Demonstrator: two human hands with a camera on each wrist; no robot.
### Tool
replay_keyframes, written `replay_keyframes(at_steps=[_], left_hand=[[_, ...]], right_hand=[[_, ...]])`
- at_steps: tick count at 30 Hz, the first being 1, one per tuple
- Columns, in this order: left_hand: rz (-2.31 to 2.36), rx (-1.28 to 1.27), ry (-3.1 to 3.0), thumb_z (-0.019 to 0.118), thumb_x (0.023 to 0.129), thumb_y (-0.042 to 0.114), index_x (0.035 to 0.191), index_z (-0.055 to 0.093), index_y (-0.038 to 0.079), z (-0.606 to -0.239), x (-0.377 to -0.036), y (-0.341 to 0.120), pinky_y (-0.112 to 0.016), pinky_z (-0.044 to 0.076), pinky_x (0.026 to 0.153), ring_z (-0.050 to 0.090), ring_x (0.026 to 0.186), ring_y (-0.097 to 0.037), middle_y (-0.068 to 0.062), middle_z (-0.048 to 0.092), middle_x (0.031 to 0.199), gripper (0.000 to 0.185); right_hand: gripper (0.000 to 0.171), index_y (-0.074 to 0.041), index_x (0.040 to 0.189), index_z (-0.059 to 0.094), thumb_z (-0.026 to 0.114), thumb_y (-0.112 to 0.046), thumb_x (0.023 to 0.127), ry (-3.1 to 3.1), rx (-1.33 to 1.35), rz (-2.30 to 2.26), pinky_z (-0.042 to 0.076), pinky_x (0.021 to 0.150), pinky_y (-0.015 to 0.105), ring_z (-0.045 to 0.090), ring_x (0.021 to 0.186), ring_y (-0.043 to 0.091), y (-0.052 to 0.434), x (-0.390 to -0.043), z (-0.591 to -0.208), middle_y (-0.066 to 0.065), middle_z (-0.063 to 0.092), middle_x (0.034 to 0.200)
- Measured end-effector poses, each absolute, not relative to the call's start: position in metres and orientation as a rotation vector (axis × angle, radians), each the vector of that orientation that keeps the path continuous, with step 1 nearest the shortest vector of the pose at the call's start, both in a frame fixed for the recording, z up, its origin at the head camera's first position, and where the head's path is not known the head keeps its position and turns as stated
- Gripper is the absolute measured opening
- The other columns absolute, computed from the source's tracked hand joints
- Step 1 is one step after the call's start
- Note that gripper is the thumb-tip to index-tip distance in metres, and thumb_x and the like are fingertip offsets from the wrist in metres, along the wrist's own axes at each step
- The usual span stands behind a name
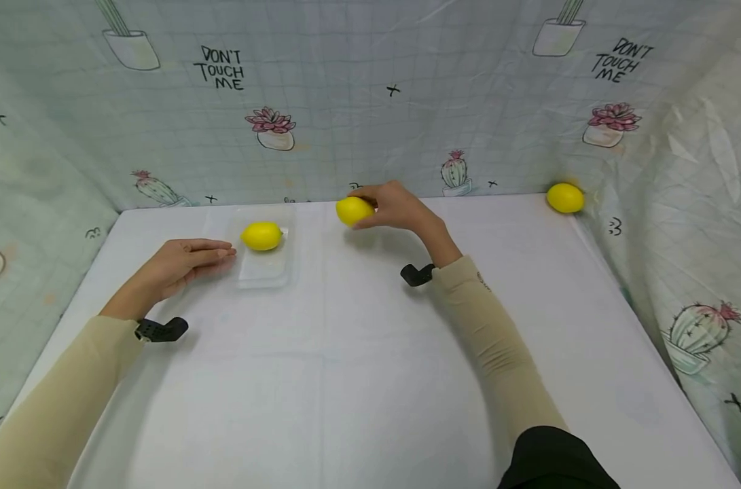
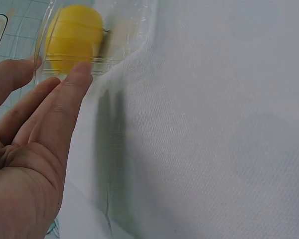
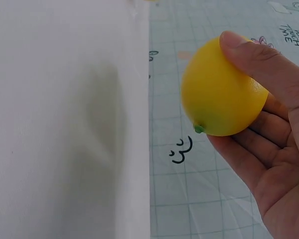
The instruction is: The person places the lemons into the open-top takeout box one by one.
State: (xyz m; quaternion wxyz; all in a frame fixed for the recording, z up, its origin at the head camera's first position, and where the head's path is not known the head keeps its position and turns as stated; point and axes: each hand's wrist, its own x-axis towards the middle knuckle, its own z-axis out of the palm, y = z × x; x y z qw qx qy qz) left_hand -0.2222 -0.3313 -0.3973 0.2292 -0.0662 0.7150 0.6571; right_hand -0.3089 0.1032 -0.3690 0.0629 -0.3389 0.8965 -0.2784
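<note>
while the right hand [image 1: 401,207] curls its fingers and thumb round a lemon [image 1: 353,210], holding it just above the white table [image 1: 370,380] near the back edge, the left hand [image 1: 177,265] lies relaxed with straight fingers against the side of a clear plastic tray [image 1: 263,268]. one lemon in the tray [image 1: 262,236] already sits there, so by my reading that part is done. the held lemon is well apart from the tray, to its right, and looks not yet placed. a third lemon [image 1: 565,197] rests untouched in the far right corner against the cactus-print cloth [image 1: 370,102].
</note>
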Motion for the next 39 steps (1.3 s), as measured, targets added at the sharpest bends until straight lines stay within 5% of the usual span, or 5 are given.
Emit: replay_keyframes(at_steps=[9,39], left_hand=[[1.746,-0.166,2.029,0.074,0.095,0.024,0.15,0.043,-0.005,-0.398,-0.222,-0.331,-0.03,0.054,0.101,0.068,0.115,-0.009,0.006,0.074,0.119,0.069],[1.844,-0.137,1.961,0.073,0.096,0.017,0.14,0.059,0.0,-0.401,-0.217,-0.331,-0.03,0.056,0.098,0.069,0.113,-0.011,0.003,0.075,0.117,0.049]], right_hand=[[0.062,-0.012,0.138,0.064,0.084,-0.038,0.085,2.692,-1.061,-0.871,0.055,0.09,0.028,0.06,0.096,0.016,0.092,-0.304,-0.374,0.003,0.069,0.128],[0.065,-0.015,0.141,0.062,0.083,-0.042,0.086,2.691,-1.201,-0.902,0.053,0.087,0.023,0.059,0.095,0.012,0.053,-0.294,-0.365,0.001,0.068,0.131]])
